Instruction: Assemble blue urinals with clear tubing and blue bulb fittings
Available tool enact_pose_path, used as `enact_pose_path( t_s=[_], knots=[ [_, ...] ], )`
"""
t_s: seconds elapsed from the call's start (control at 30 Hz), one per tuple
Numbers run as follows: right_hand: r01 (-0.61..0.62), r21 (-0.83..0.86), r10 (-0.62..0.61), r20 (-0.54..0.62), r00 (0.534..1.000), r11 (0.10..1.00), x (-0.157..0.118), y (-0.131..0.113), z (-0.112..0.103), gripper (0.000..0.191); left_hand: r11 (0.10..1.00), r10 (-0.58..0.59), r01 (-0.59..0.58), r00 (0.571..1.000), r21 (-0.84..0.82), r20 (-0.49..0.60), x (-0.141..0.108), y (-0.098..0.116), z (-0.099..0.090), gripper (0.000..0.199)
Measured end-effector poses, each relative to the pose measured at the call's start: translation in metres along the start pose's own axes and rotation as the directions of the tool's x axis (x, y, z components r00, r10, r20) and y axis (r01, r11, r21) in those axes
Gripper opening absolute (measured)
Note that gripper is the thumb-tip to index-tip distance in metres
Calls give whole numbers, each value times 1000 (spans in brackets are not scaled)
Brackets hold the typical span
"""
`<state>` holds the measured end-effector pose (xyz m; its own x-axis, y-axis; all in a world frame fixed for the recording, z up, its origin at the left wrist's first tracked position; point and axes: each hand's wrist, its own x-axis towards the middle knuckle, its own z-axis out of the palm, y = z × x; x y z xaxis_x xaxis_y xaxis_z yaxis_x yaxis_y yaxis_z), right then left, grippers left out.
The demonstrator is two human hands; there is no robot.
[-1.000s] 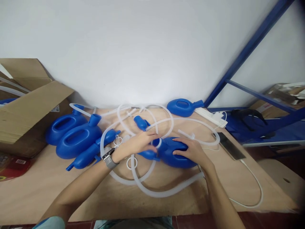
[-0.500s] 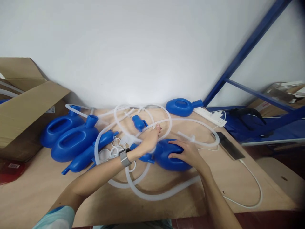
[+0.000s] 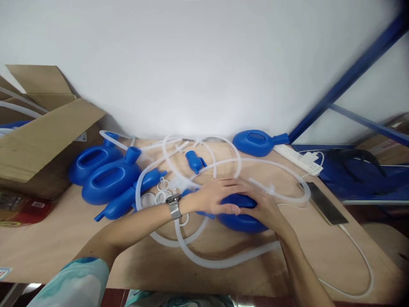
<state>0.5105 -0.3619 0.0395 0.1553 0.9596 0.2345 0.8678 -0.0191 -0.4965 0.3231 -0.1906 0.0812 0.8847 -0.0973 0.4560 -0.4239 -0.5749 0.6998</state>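
Observation:
A blue plastic urinal bottle [image 3: 243,222] lies on the table before me, partly hidden under both hands. My right hand [image 3: 264,209] grips it around its handle from the right. Across its top reaches my left hand [image 3: 220,195], fingers stretched out and thumb apart, its fingertips meeting the right hand. Under my left wrist a blue spouted piece [image 3: 204,213] shows only in part. Loops of clear hose [image 3: 220,263] run around the bottle and hands. A small blue spouted fitting [image 3: 194,162] lies behind my left hand.
More blue bottles [image 3: 110,181] and long blue pieces [image 3: 119,207] lie at left, beside white rings [image 3: 162,196] and an open cardboard box [image 3: 64,140]. Another blue bottle [image 3: 254,143] is by the wall, near a power strip [image 3: 297,160] and a phone [image 3: 324,204] with its cable.
My left hand has moved right and down from the hose onto the bottle, and its fingers have spread out. My right hand stays on the bottle. The view has shifted slightly left.

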Motion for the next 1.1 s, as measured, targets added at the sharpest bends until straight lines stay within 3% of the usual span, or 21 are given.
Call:
enact_pose_path(
  t_s=[0.07,0.13,0.23,0.33,0.43,0.5,0.57,0.67,0.8,0.9,1.0,1.1],
  knots=[
    [-8,-11,8,-5,1000,1000,-1,2,2,45,999,-23,24,1000,-38,10,-1,0,0,52],
    [-17,-43,15,-25,1000,999,-3,3,3,44,978,-198,186,971,-98,-131,-1,-3,6,42],
    [-32,-99,26,-55,998,995,-6,2,5,44,886,-463,418,803,-199,-376,1,-15,22,43],
    [-44,-119,36,-72,997,992,-7,0,4,44,821,-567,507,675,-262,-472,7,-32,33,47],
    [-49,-117,41,-77,996,992,-5,-5,2,42,790,-603,529,583,-308,-545,8,-39,34,40],
    [-50,-118,42,-69,997,992,-4,-7,0,42,791,-593,533,551,-300,-586,-1,-34,29,35],
    [-53,-118,45,-64,997,992,-4,-8,-1,43,795,-572,551,542,-254,-615,-22,-23,20,33],
    [-62,-103,54,-73,996,993,-4,-6,0,45,771,-549,626,559,-118,-622,-74,-3,0,32],
    [-69,-76,62,-87,994,995,-6,-4,3,45,645,-559,751,591,143,-581,-158,16,-26,27],
    [-81,-61,75,-96,993,995,-7,-3,5,45,545,-613,783,617,302,-494,-205,16,-35,41],
    [-109,-67,100,-116,988,992,-7,-4,6,46,497,-663,761,643,417,-384,-226,9,-34,56],
    [-106,-79,96,-122,988,991,-7,-5,6,46,453,-679,744,645,491,-351,-228,1,-30,58]
  ],
)
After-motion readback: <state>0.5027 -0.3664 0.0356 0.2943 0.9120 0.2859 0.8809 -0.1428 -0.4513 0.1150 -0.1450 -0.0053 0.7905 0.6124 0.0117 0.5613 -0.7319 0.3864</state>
